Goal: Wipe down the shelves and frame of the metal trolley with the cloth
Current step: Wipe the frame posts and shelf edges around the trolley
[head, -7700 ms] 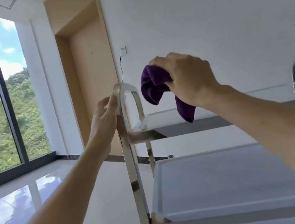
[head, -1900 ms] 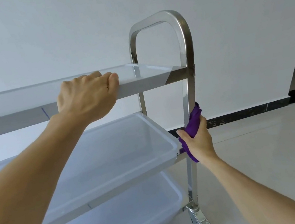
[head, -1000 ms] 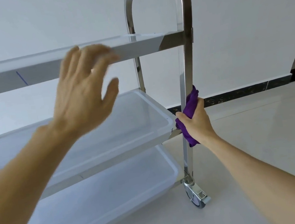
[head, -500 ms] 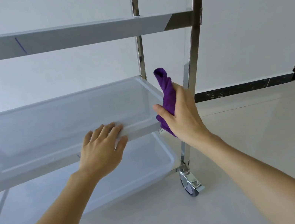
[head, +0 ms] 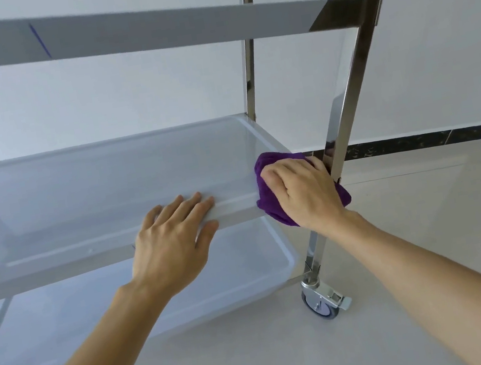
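right hand (head: 304, 192) curls over purple cloth (head: 270, 206), pressing it on middle shelf (head: 75, 191) front right corner beside steel upright (head: 345, 113) | left hand (head: 171, 235) fingers straight, flat over shelf front rim, thumb under | caster (head: 324, 302) on floor

Steel trolley (head: 346, 120) on pale tiled floor (head: 429, 214), one braked caster (head: 324, 303) visible lower centre. Three tray shelves stacked. Middle shelf (head: 90, 188), frame centre: purple cloth (head: 271, 205) on its right front corner, left hand (head: 172, 241) on front rim.
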A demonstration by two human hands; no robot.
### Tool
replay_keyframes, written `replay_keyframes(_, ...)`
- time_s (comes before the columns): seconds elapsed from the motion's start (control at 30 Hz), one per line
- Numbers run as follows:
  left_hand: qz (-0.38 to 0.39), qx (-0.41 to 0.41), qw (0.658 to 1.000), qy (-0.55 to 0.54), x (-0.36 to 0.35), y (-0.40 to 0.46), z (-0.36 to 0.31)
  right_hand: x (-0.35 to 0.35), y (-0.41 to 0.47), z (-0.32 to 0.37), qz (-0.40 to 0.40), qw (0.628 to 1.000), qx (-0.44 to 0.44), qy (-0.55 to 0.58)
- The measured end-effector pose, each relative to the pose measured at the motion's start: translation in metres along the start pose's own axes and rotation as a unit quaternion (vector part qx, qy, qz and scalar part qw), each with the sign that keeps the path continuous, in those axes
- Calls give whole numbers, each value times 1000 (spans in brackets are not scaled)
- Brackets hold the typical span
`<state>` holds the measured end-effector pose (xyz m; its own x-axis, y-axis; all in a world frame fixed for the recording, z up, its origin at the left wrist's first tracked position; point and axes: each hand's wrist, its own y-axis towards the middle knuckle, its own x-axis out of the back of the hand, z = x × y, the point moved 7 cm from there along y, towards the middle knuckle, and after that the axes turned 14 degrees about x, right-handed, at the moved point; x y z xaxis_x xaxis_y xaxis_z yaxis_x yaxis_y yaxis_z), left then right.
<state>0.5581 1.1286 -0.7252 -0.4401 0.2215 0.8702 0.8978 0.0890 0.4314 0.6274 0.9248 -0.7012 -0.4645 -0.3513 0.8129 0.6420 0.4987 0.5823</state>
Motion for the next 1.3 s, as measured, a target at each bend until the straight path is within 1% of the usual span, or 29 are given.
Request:
replay_keyframes(0.07,3,-1,1000,-7,0,1,-3,-7,9,15,3,997,-80,-16)
replay_keyframes(0.1,3,-3,1000,-9,1,1,-4,-11,16,28,3,995,-103,-9)
replay_keyframes(0.2,0,9,1000,-25,6,3,2,-21,35,78,-16,993,-106,57)
replay_keyframes(0.27,23,31,997,-64,9,5,8,-24,40,91,-15,982,-129,140)
replay_keyframes(0.33,80,34,990,-113,11,9,10,-28,41,86,-5,950,-181,254)
replay_keyframes(0.43,225,27,957,-181,9,13,13,-34,36,69,32,879,-257,401)
replay_keyframes(0.5,293,35,936,-194,10,14,17,-37,38,57,46,827,-283,483)
replay_keyframes(0.53,309,43,930,-194,9,15,19,-36,41,50,35,810,-285,512)
replay_keyframes(0.57,311,46,930,-192,9,16,19,-32,44,39,16,811,-275,516)
replay_keyframes(0.6,298,45,934,-189,9,17,18,-25,47,26,-3,840,-249,482)
replay_keyframes(0.67,242,39,953,-180,8,18,10,-11,46,2,-20,916,-192,352)
replay_keyframes(0.7,208,41,962,-170,8,19,7,-10,44,-7,-9,937,-170,306)
replay_keyframes(0.77,139,41,982,-125,6,21,-1,-20,35,-19,62,961,-149,224)
replay_keyframes(0.83,78,11,994,-80,3,25,-18,-31,27,-23,118,972,-138,148)
replay_keyframes(0.87,60,-6,996,-70,1,28,-29,-33,25,-22,119,975,-135,130)
replay_keyframes(0.93,53,-33,997,-34,-10,32,-53,-32,26,-20,101,980,-129,112)
replay_keyframes(1.0,54,-53,996,57,-24,32,-68,-33,26,-23,88,983,-122,107)
replay_keyframes(1.03,43,-59,993,91,-27,32,-68,-35,25,-25,87,983,-120,112)
replay_keyframes(1.1,17,-76,990,114,-24,30,-55,-38,22,-30,89,982,-115,124)
replay_keyframes(1.2,13,-97,990,101,-4,19,-16,-40,21,-37,82,982,-113,130)
replay_keyframes(1.23,15,-93,991,99,5,16,3,-41,21,-39,78,982,-116,130)
replay_keyframes(1.3,27,-57,992,110,24,11,48,-42,22,-42,72,982,-119,130)
